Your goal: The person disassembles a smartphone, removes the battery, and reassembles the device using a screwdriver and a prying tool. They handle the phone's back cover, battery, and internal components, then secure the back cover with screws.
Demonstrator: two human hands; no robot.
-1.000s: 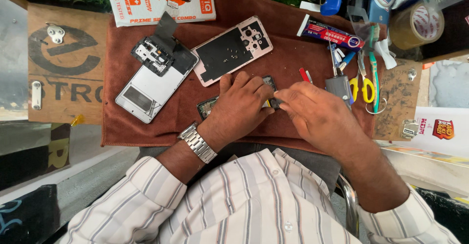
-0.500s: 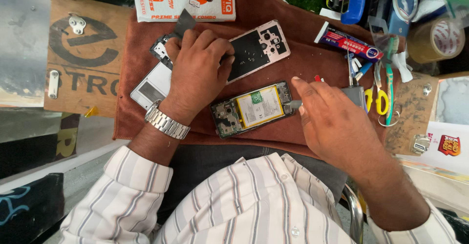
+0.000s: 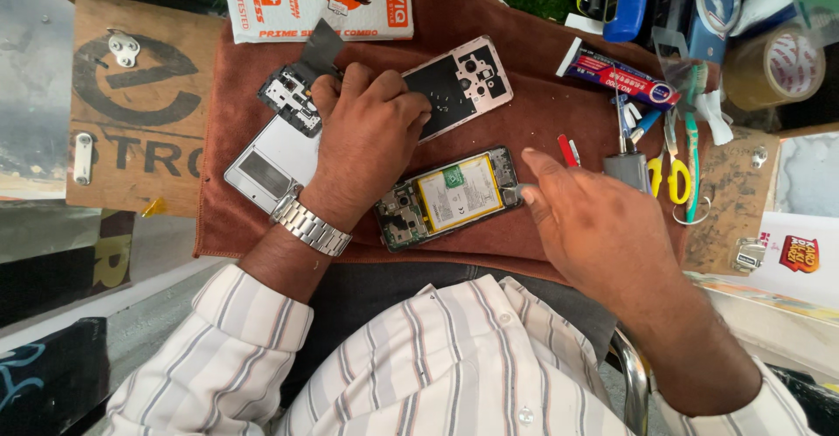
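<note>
The opened phone (image 3: 450,198) lies on the brown cloth (image 3: 533,108) with its long axis running left to right; the right hand (image 3: 594,218), loosely open, touches its right end, while the left hand (image 3: 367,134), fingers curled, rests beyond it over the loose back cover (image 3: 459,86).

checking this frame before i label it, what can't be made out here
Head view:
- Left hand covers whatever its fingers touch between the black camera frame and the back cover.
- Right hand hides the opened phone's right end.
- The tape roll is cut off by the top-right clutter.
</note>
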